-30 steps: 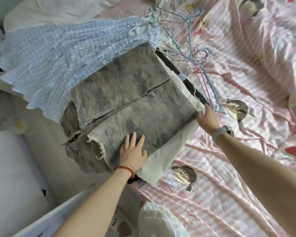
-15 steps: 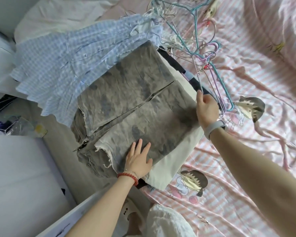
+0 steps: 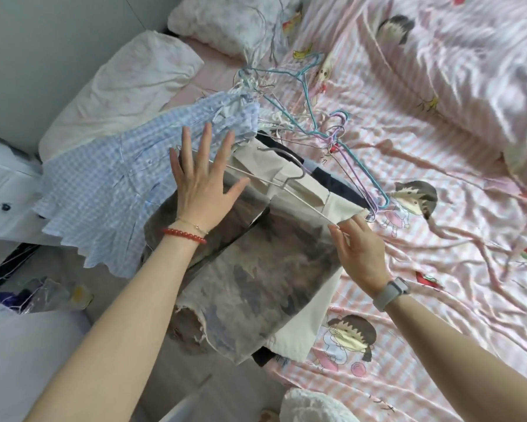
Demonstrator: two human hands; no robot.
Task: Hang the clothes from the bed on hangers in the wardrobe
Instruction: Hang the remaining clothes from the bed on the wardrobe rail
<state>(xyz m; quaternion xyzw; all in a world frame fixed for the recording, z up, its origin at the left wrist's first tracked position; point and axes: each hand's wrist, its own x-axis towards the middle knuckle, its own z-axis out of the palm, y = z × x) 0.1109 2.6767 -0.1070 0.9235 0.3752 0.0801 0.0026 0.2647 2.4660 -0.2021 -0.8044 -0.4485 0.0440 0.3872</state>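
A grey mottled denim garment (image 3: 256, 269) lies folded on top of a cream garment (image 3: 304, 190) and a dark one (image 3: 338, 181) at the bed's near edge. My right hand (image 3: 359, 248) pinches one end of a thin silver wire hanger (image 3: 274, 181) that lies across the cream garment. My left hand (image 3: 204, 181) is spread flat, fingers straight, over the hanger's other end and the denim's far edge. A blue checked shirt (image 3: 104, 184) lies to the left. A tangle of blue, purple and white hangers (image 3: 323, 129) sits behind the pile.
The bed (image 3: 423, 166) carries a pink striped cartoon-print sheet. Two pillows (image 3: 119, 86) lie at its far left. A white drawer unit (image 3: 3, 190) stands left of the bed, with floor clutter (image 3: 43, 296) below it. White fabric (image 3: 310, 406) shows at the bottom edge.
My right hand has pulled a silver hanger out of the tangle and over the clothes. My left hand left the denim's near hem and moved up to its far edge. The camera shifted.
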